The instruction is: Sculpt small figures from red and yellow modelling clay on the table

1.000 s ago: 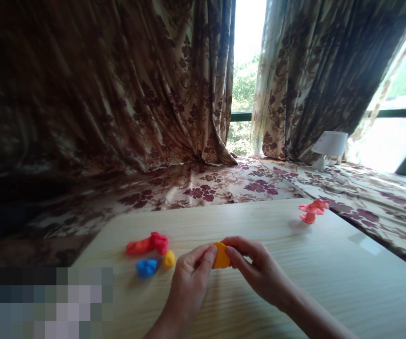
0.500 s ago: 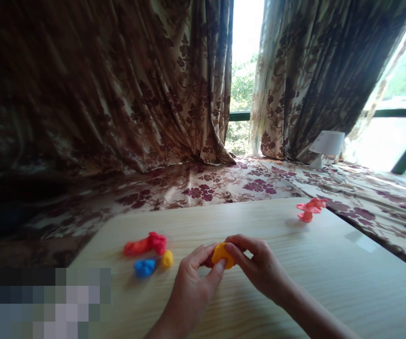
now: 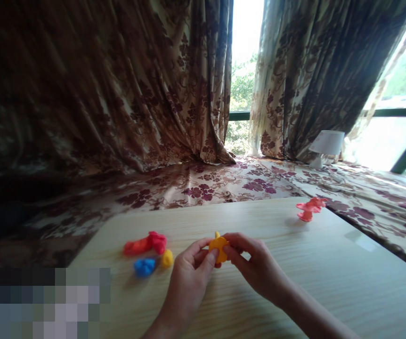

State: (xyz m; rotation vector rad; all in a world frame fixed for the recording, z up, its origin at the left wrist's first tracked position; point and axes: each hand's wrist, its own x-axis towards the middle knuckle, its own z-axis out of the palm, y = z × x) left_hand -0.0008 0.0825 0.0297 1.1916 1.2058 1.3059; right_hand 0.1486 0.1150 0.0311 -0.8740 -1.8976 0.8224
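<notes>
A flattened piece of yellow modelling clay (image 3: 218, 246) is held between both hands above the table. My left hand (image 3: 193, 268) pinches it from the left, thumb across its face. At its right edge, the thumb and fingers of my right hand (image 3: 250, 254) are closed on it. A small yellow nub sticks up from its top. To the left on the table lie a red and orange lump of clay (image 3: 148, 244), a blue lump (image 3: 144, 267) and a small yellow lump (image 3: 167, 258).
A pink-red clay figure (image 3: 311, 209) stands on a round foot near the far right corner of the pale wooden table (image 3: 330, 273). Behind the table spreads a floral cloth (image 3: 203, 188), with a white lamp (image 3: 328, 143) at the back right. Patterned curtains (image 3: 174, 84) hang beyond.
The yellow clay has turned in my hands and shifted slightly left and up, so a nub now shows at its top. My fingers have moved with it. The clay on the table stays put.
</notes>
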